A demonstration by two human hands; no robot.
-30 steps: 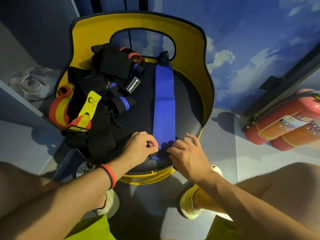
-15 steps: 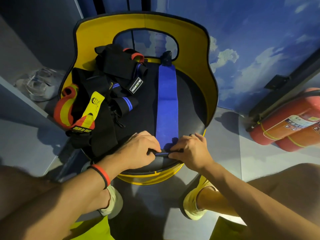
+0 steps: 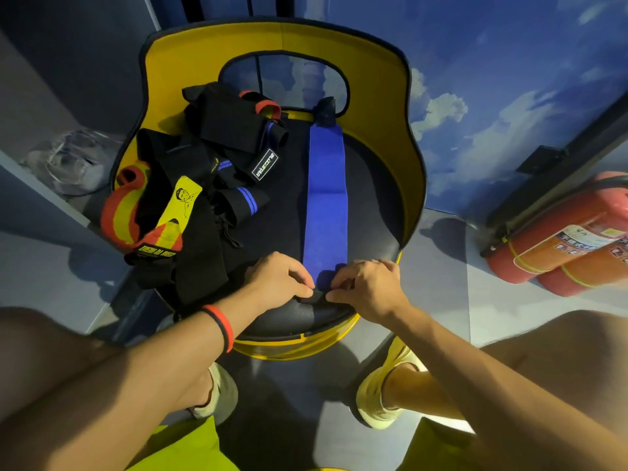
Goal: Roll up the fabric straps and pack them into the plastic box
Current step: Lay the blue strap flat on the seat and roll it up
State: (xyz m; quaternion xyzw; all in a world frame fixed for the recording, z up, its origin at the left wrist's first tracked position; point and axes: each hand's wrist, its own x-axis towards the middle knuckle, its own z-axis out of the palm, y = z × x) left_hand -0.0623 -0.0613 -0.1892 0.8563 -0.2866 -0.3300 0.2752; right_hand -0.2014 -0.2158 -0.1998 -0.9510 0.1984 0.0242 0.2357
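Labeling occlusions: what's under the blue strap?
The black seat lies under the blue strap. Left hand and right hand pinch its near end; fingers hide whether it is rolled there.

1. The near end of the blue strap [image 3: 324, 198] is hidden under our left grip [image 3: 282, 283] and right grip [image 3: 367, 287], which pinch it. We cannot tell how far it is rolled.
2. The black straps [image 3: 200, 232] overlap in a heap, so we cannot count them.
3. The print on the label [image 3: 266, 164] is too small to read.
4. The right edge cuts off the fire extinguishers [image 3: 564, 246].
5. The clear plastic object [image 3: 68, 161] at the left is too blurred to name.
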